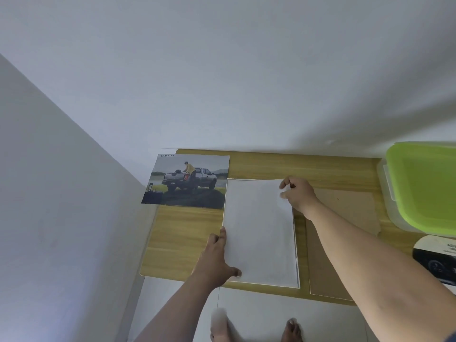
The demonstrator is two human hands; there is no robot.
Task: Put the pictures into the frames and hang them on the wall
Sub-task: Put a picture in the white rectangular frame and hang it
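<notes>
Hands: left hand (214, 255) flat, fingers straight along the left edge of the white frame (298, 280), thumb on the blank white sheet (259, 230) lying in it. The right hand (299, 193) pinches the sheet's upper right corner. Truck picture (187, 181) lies upper left on the desk (180, 233); brown backing board (345, 208) at right.
</notes>
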